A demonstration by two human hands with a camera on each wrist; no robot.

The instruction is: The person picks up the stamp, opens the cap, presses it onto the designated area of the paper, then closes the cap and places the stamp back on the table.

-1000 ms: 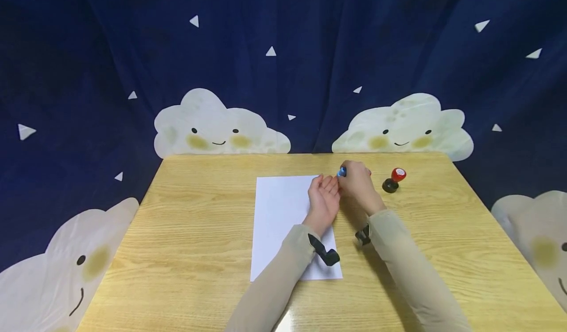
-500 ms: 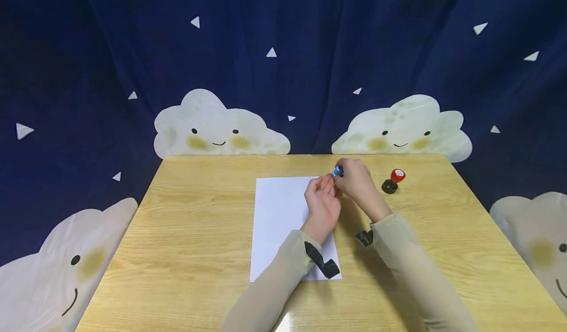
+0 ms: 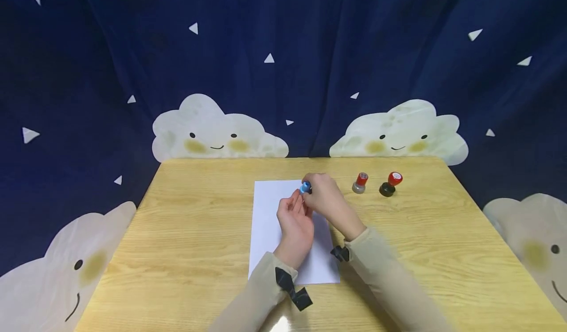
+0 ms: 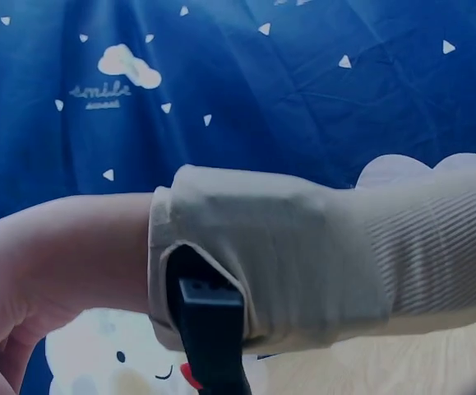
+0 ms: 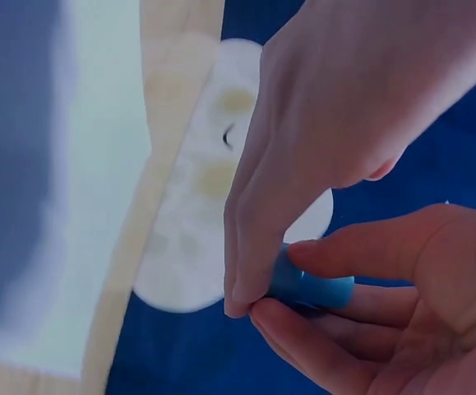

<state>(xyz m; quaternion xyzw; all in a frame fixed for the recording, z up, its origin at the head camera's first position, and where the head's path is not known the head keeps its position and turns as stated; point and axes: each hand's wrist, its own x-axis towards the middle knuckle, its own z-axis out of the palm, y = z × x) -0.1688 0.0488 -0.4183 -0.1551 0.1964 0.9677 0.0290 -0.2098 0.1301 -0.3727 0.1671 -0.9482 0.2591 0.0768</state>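
Note:
In the head view, my right hand [image 3: 324, 193] pinches a small blue stamp [image 3: 305, 188] over the upper part of a white paper sheet [image 3: 267, 219]. My left hand [image 3: 296, 226] lies palm up beneath it, fingers fairly straight, their tips at the stamp. Seen from the right wrist, the right thumb and fingers hold the blue stamp [image 5: 328, 290]. The straight left fingers [image 5: 258, 222] reach across its other end and hide part of it. The left wrist view cuts off the left hand [image 4: 48, 263] and does not show the stamp.
A red stamp with a grey base [image 3: 361, 183] stands right of the paper on the wooden table [image 3: 190, 233]. Beside it is a red-handled stamp with a black base [image 3: 391, 184]. A dark blue curtain [image 3: 248, 22] with clouds hangs behind the table's far edge.
Both hands, with the blue stamp, have moved left and towards me over the paper. The red stamp with the grey base, hidden before behind the right hand, is now in full view.

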